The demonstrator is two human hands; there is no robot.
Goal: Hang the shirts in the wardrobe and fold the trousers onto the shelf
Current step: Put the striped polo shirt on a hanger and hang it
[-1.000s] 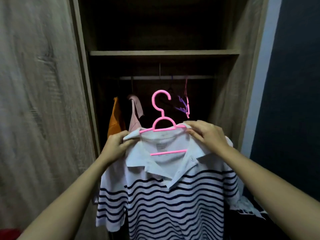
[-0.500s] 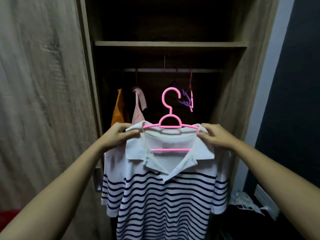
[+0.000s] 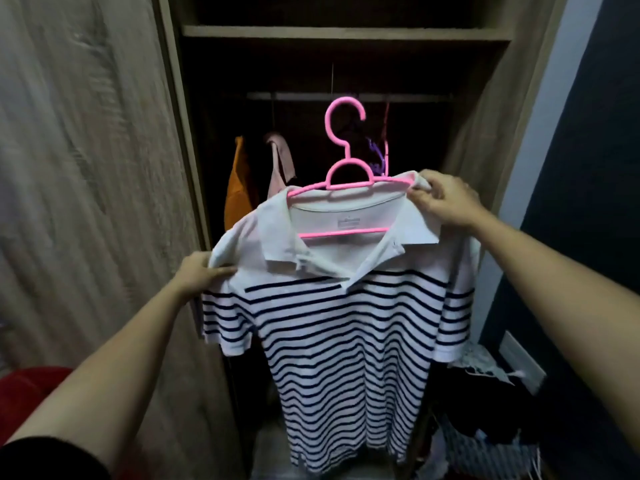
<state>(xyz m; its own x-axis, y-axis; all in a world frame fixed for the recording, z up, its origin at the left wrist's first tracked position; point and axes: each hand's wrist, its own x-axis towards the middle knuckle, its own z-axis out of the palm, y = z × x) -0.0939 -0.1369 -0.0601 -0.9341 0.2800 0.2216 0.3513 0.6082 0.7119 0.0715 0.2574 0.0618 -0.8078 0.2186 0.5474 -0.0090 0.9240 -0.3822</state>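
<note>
A white polo shirt with navy stripes point(image 3: 346, 334) hangs on a pink hanger point(image 3: 346, 147) that I hold up in front of the open wardrobe. My left hand point(image 3: 197, 275) pinches the shirt's left shoulder, low down. My right hand point(image 3: 446, 199) grips the right shoulder and the hanger's end, higher up. The shirt tilts, with its left side lower. The hanger's hook sits just below the wardrobe rail point(image 3: 346, 97), apart from it.
On the rail hang an orange garment point(image 3: 237, 188), a pale pink garment point(image 3: 280, 161) and some empty hangers point(image 3: 379, 150). A wooden shelf point(image 3: 346, 32) runs above. The wardrobe door point(image 3: 86, 202) stands at the left. Clothes lie piled at the lower right point(image 3: 485, 427).
My left hand slid down from the collar to the shirt's left shoulder. My right hand rose, and the shirt now tilts. The hanger hook is closer to the rail.
</note>
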